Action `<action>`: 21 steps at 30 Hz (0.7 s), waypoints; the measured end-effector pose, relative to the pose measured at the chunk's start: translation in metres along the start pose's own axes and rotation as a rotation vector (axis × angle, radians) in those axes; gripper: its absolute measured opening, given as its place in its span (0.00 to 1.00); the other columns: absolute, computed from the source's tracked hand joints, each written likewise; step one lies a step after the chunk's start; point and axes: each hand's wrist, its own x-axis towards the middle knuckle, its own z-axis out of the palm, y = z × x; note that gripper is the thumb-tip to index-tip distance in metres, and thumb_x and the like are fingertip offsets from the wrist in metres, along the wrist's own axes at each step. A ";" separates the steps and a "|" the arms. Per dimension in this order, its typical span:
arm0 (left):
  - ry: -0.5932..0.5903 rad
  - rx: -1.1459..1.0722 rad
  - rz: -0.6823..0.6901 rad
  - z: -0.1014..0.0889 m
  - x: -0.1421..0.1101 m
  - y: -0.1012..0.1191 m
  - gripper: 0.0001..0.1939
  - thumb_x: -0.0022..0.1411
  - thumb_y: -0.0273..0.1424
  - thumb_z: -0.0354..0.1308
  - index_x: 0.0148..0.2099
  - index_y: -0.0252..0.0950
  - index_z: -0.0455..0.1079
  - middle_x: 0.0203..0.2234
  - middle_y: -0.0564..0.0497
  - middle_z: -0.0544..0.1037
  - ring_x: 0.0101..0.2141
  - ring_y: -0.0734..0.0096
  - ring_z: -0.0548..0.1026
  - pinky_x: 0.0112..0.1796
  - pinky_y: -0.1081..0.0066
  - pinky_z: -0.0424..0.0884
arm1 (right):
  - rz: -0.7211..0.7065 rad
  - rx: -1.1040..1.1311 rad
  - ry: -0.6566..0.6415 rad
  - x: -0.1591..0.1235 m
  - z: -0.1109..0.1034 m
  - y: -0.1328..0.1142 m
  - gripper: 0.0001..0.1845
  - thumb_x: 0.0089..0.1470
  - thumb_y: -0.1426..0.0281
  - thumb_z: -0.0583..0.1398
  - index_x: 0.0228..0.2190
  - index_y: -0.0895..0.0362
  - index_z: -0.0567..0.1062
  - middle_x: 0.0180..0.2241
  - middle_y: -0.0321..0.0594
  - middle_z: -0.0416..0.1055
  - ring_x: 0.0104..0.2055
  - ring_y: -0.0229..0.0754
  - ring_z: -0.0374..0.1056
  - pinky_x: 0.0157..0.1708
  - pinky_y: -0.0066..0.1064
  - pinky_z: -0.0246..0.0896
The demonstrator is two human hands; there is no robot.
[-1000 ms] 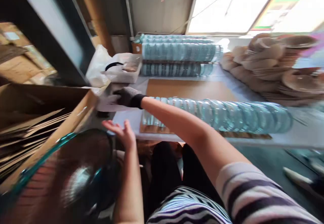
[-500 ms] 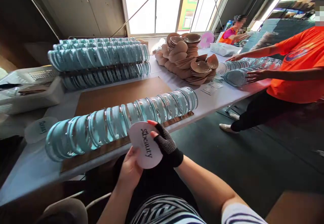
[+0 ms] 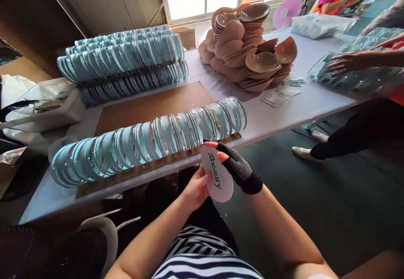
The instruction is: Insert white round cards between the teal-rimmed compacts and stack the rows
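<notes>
A white oval card (image 3: 217, 182) printed "Sbeauty" is held between both hands, over my lap near the table's front edge. My bare left hand (image 3: 197, 188) pinches its left side. My right hand (image 3: 235, 163), in a black fingerless glove with white dots, grips its upper right edge with thumb and forefinger; the remaining fingers are mostly hidden. Just beyond the hands lies a long row of clear round packages with pale blue bands (image 3: 151, 140), nested side by side on a sheet of brown cardboard (image 3: 148, 108).
More such rows (image 3: 123, 56) are stacked at the back left, near a white basket (image 3: 59, 102). Beige moulded cups (image 3: 249, 47) are piled at the back, with small printed packets (image 3: 279, 96) beside them. At right, a co-worker's hand (image 3: 347, 62) touches clear packages. A pink fan (image 3: 287, 11) stands behind.
My view has shifted, and both hands with the card appear further right. The card has turned more edge-on. The co-worker's hands have moved over the packages at right.
</notes>
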 end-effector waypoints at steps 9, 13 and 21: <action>-0.215 0.318 0.068 -0.003 -0.013 0.045 0.26 0.57 0.43 0.65 0.54 0.35 0.74 0.47 0.39 0.79 0.45 0.51 0.78 0.43 0.60 0.73 | 0.232 0.311 0.125 -0.035 -0.007 0.022 0.28 0.55 0.53 0.60 0.52 0.56 0.72 0.47 0.49 0.75 0.44 0.51 0.73 0.44 0.44 0.71; -0.190 0.703 0.186 -0.006 -0.010 0.066 0.23 0.58 0.46 0.63 0.45 0.32 0.78 0.38 0.42 0.80 0.41 0.56 0.77 0.41 0.65 0.72 | 0.278 0.211 0.124 -0.037 -0.019 0.025 0.28 0.49 0.53 0.65 0.46 0.58 0.75 0.42 0.48 0.76 0.41 0.49 0.73 0.39 0.41 0.72; -0.258 0.766 0.142 -0.003 -0.014 0.072 0.23 0.54 0.48 0.65 0.40 0.32 0.80 0.36 0.43 0.80 0.38 0.57 0.76 0.38 0.66 0.71 | 0.352 0.174 -0.039 -0.035 -0.041 0.019 0.28 0.39 0.52 0.71 0.36 0.60 0.78 0.35 0.46 0.77 0.36 0.48 0.73 0.34 0.38 0.73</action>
